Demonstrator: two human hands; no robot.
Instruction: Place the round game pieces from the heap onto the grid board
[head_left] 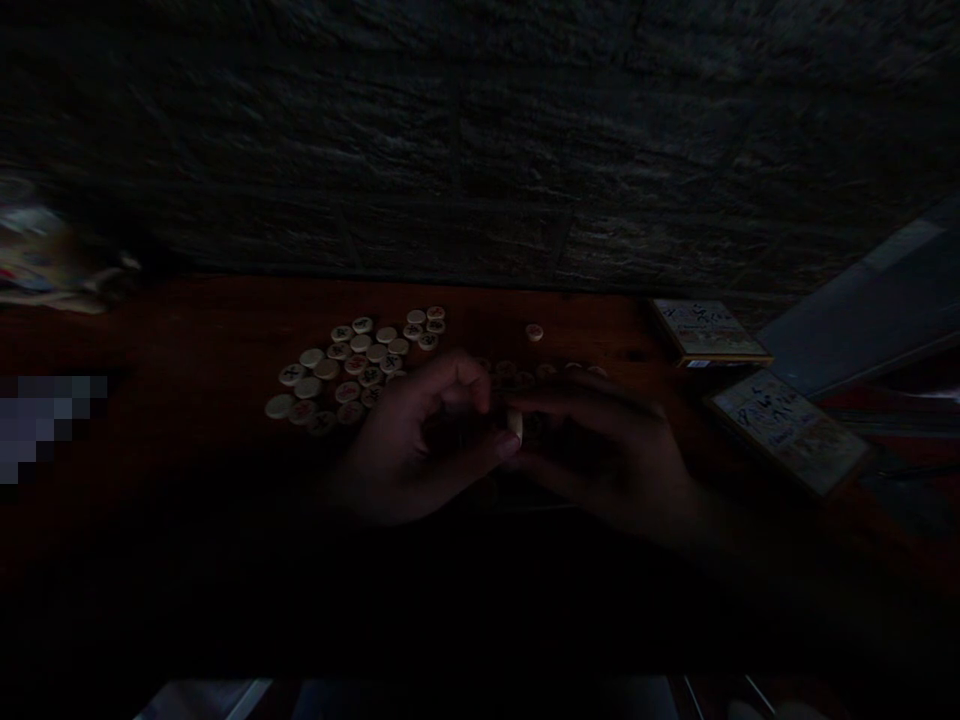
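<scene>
A round, pale xiangqi piece (515,426) stands on edge between my hands, above the wooden table. The thumb of my left hand (405,440) presses against it, with the other fingers curled over. From the other side my right hand (622,450) has its fingertips closed at the same piece. Behind and to the left lies a loose group of pieces (360,342), some with red or black characters up, others showing plain faces. More pieces (506,370) lie just beyond my hands, partly covered by my fingers. A single piece (534,332) sits apart farther back.
Two flat boxes with black lettering, one at the back (709,330) and one nearer (787,428), lie on the right. A dark stone-like wall (450,150) rises behind the table (202,340). Blurred objects (52,250) stand at the far left. The light is very dim.
</scene>
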